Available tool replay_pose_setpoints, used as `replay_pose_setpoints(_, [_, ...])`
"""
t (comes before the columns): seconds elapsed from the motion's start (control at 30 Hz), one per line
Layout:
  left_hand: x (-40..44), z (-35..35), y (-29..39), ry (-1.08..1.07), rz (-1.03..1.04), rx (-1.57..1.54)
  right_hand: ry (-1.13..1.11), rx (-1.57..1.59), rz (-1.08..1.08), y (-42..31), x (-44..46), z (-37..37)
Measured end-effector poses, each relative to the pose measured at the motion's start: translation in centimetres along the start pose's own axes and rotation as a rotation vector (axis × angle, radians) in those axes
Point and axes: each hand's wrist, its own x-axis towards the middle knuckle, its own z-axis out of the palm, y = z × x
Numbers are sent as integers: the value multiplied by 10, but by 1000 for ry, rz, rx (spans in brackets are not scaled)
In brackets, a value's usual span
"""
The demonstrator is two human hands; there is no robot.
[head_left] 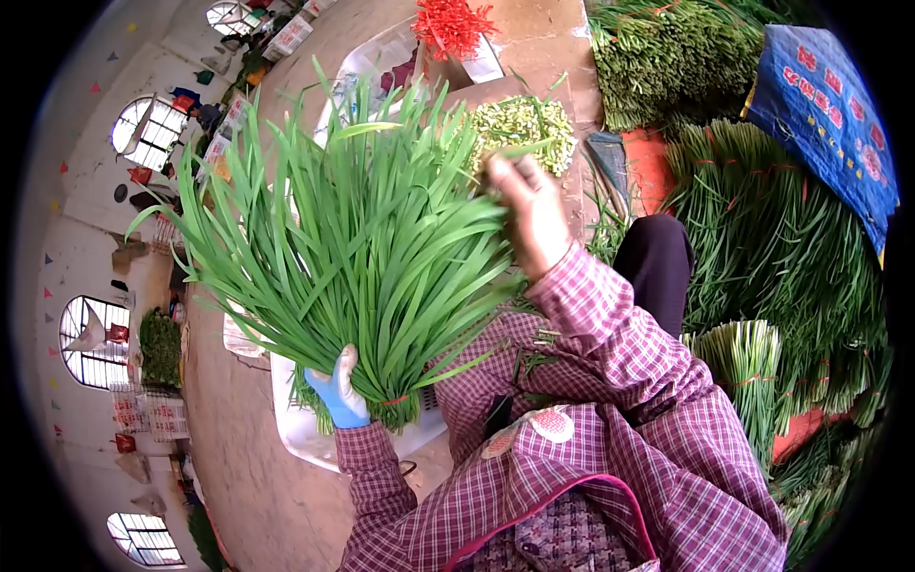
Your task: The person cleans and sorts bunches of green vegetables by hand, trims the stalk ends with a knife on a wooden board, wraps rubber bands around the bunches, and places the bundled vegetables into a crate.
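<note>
A large fanned bunch of long green leaves (353,229) spreads across the middle, tied low with a red band. My left hand (340,389), in a blue and white glove, grips it near the tied base. On the bunch's right side, my bare right hand (526,205) is raised with its fingers curled together, slightly blurred; a leaf tip shows at the fingertips. Behind that hand lies a pile of short pale-green cut pieces (522,129). Under the bunch is a white plastic basket (303,434).
Tied green bundles (772,229) are stacked at the right, with a blue printed sack (824,114) over some. Red strips (452,29) lie at the top. My dark-trousered knee (656,262) is right of my right forearm. Arched windows (95,338) line the left wall.
</note>
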Motion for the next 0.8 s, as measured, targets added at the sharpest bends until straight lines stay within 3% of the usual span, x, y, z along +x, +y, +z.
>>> replay_pose_setpoints(0.1, [8, -10, -9, -71, 20, -71, 148, 119, -149, -43, 13, -6])
replay_pose_setpoints(0.2, [8, -8, -7, -89, 24, 8, -53, 121, -212, -62, 35, -37])
replay_pose_setpoints(0.3, [3, -1, 0, -88, 10, -49, -86, -327, -427, -82, 35, -31])
replay_pose_setpoints(0.47, [4, -5, -4, -108, -27, 48, -403, -893, -591, -93, 39, -19])
replay_pose_setpoints(0.53, [4, -4, -3, -110, -16, 33, -464, -1256, -551, -98, 35, -11])
replay_pose_setpoints(0.67, [4, -1, -5, -122, 62, 19, -681, -1138, -584, -81, 38, -8])
replay_pose_setpoints(0.73, [5, -1, -5, -134, 61, 35, -720, -1210, -522, -91, 30, 0])
replay_pose_setpoints(0.8, [6, -4, -8, -147, 60, 51, -733, -1301, -608, -93, 27, 4])
